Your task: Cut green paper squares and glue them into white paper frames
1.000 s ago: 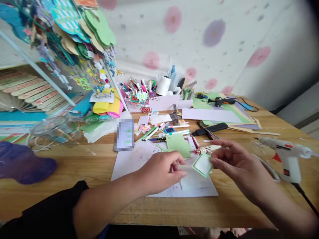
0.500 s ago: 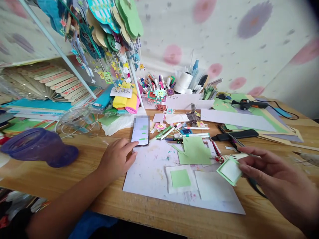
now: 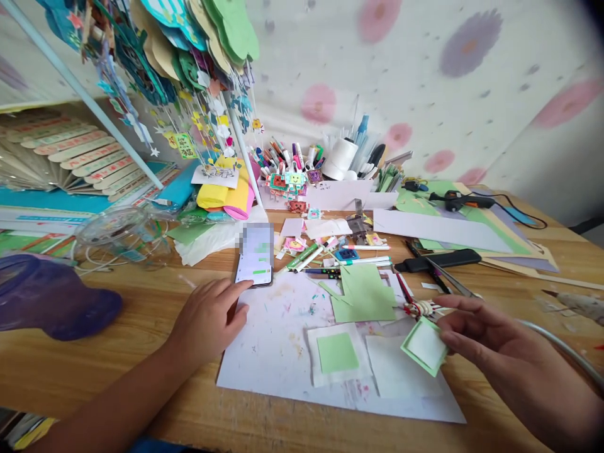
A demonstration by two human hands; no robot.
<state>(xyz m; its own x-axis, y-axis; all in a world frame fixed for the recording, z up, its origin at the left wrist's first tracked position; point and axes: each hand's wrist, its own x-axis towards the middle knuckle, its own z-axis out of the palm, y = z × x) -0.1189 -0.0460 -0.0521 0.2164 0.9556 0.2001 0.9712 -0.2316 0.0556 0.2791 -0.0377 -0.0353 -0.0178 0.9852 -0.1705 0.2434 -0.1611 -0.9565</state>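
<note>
My left hand (image 3: 207,318) lies on the wooden table (image 3: 141,365), its forefinger touching the bottom edge of a phone (image 3: 255,255) with a lit screen. My right hand (image 3: 486,343) pinches a small green paper square with a white centre (image 3: 425,346) by its right side, above the white work sheet (image 3: 278,340). On that sheet lie a white paper piece with a green square on it (image 3: 336,352), a plain white square (image 3: 396,371) and loose green paper cut-outs (image 3: 363,292).
A purple bowl (image 3: 51,302) sits at the left. Markers, pens and a white pen box (image 3: 330,189) crowd the back. Black scissors (image 3: 438,261) and a glue gun (image 3: 465,200) lie right. Hanging paper craft (image 3: 179,56) overhangs the back left. A hose (image 3: 561,352) curves past my right wrist.
My left hand left the paper pieces and reached left to the phone, then stayed there. The right hand kept hold of the green square. The view swung left.
</note>
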